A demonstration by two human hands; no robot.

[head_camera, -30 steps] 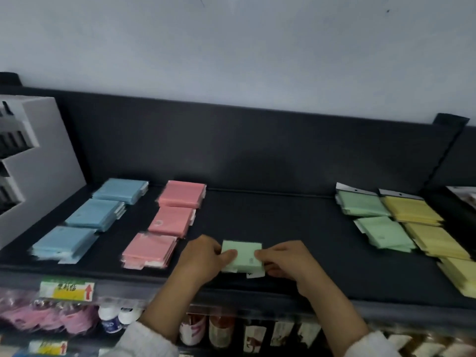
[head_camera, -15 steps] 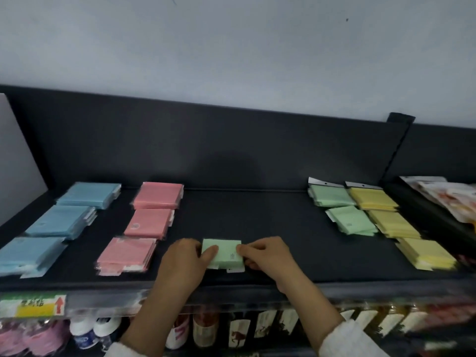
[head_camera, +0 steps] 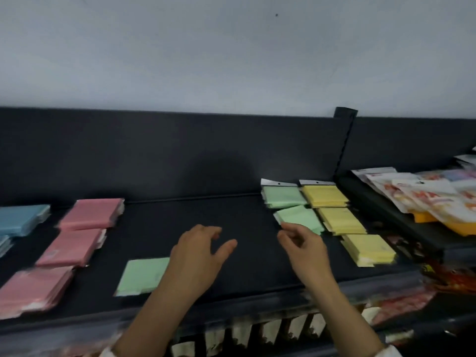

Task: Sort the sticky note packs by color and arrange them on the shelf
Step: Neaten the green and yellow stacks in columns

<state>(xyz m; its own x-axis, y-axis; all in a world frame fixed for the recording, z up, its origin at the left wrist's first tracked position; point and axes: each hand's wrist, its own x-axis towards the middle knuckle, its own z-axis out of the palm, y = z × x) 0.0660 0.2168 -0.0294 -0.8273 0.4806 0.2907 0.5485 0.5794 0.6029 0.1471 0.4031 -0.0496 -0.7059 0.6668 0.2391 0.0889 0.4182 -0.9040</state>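
Note:
A green sticky note pack (head_camera: pixel 143 275) lies flat near the front edge of the black shelf (head_camera: pixel 252 264), just right of the pink packs (head_camera: pixel 69 247). My left hand (head_camera: pixel 198 256) hovers to its right, open and empty. My right hand (head_camera: pixel 304 249) is also open and empty, its fingers close to the nearer of two green packs (head_camera: pixel 298 217) at the right. Yellow packs (head_camera: pixel 342 220) lie in a column right of those. Blue packs (head_camera: pixel 20 219) sit at the far left, partly out of frame.
A black divider (head_camera: pixel 343 143) ends the shelf on the right; beyond it lie assorted packaged goods (head_camera: pixel 427 194). A lower shelf with hanging items (head_camera: pixel 257 333) shows under the front edge. A dark back panel (head_camera: pixel 167 155) stands behind.
Both hands have let go of the green pack, which now lies by the pink column. The hands moved right and opened. The view has swung to the right.

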